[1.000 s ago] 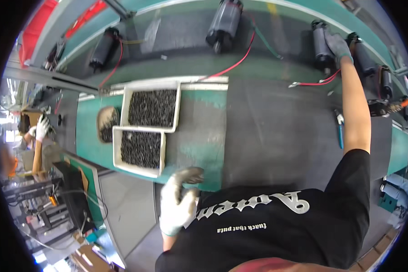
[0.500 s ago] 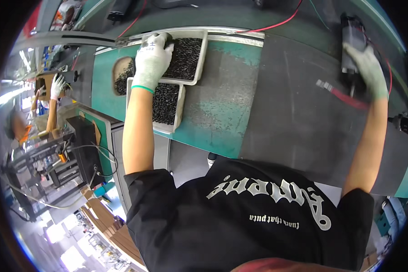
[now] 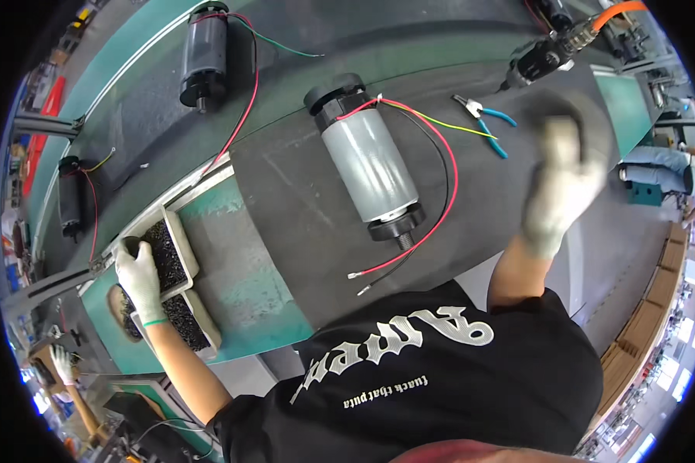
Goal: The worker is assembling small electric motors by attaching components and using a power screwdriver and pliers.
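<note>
Bright indoor light; pale glare streaks along grey metal cylindrical motor (image 3: 369, 166); white-gloved right hand (image 3: 562, 181) motion-blurred; fisheye edges bent, corners black.

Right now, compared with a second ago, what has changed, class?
The grey motor came nearer, from the belt onto the dark mat; the right hand let go of it and is to its right. The left hand reached forward to the white trays, which stayed put.

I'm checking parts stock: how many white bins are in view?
2: the farther bin, by the left hand, and the nearer bin, adjoining it. Others may be hidden.
</note>
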The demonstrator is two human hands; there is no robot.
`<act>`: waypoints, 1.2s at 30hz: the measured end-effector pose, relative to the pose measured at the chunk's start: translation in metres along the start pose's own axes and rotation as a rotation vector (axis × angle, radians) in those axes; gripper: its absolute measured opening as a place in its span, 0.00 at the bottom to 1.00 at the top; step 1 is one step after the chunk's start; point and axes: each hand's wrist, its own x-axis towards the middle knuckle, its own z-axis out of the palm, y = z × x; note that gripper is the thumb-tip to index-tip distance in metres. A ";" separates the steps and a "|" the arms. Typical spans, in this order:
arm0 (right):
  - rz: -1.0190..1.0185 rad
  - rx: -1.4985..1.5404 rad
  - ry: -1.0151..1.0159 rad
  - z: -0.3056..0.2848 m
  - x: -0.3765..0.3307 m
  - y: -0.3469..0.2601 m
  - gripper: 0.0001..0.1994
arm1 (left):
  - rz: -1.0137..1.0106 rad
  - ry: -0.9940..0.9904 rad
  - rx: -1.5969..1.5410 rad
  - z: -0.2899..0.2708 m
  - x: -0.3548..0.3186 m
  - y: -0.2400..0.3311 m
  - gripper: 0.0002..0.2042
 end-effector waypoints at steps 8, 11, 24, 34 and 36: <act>0.102 0.679 -0.757 -0.034 0.172 0.144 0.28 | -0.101 -0.254 -1.667 -0.047 -0.090 0.139 0.16; -0.046 0.423 -0.663 -0.027 0.168 0.106 0.21 | -0.011 -0.568 -2.125 -0.026 -0.110 0.196 0.16; -0.302 1.016 -0.133 0.003 -0.002 -0.013 0.16 | -0.162 -0.721 -2.449 -0.016 -0.154 0.283 0.08; -0.598 0.783 -0.043 0.010 -0.004 0.016 0.15 | -0.363 -1.180 -2.055 -0.007 -0.175 0.268 0.16; -0.297 1.074 -0.279 0.009 -0.034 -0.002 0.13 | -0.635 -1.514 -2.289 0.004 -0.194 0.266 0.15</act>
